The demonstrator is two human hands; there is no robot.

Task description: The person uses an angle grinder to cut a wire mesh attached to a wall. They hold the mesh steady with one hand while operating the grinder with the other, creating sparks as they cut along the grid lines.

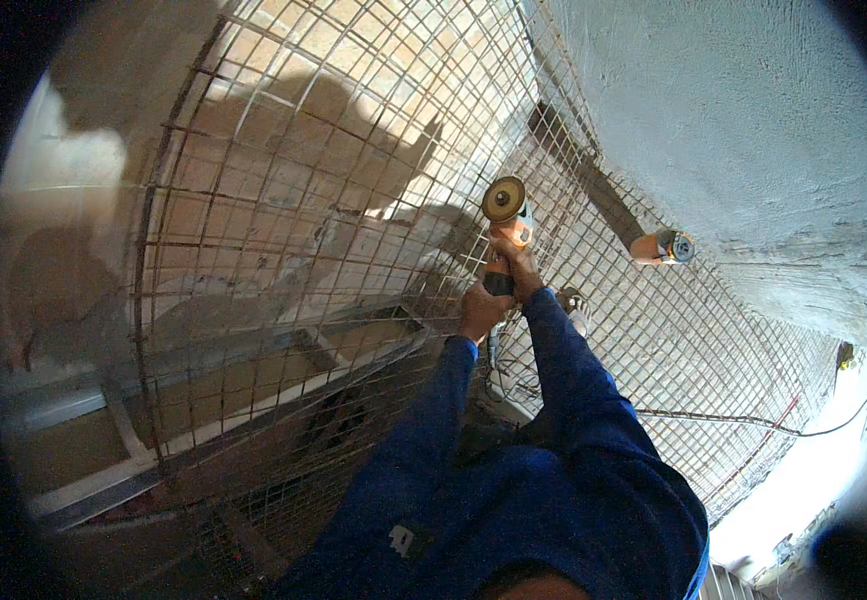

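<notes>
An orange and black angle grinder [509,232] is held in front of me in both hands, with its round disc [503,199] at the far end, facing up. My left hand [483,309] is closed round the dark rear end of its body. Farther forward, my right hand [522,270] is wrapped round the orange part, near the head. Around the tool spreads a rusty wire mesh [593,260], on the left side and beneath. Whether the disc touches any wire, I cannot tell.
A second orange angle grinder [656,247] lies on the mesh at right, beside a rough grey plaster wall [743,120]. A dark cable [713,417] runs off to the right. At lower left is a metal frame [223,428] with crossbars. What looks like a foot [577,310] stands near my right forearm.
</notes>
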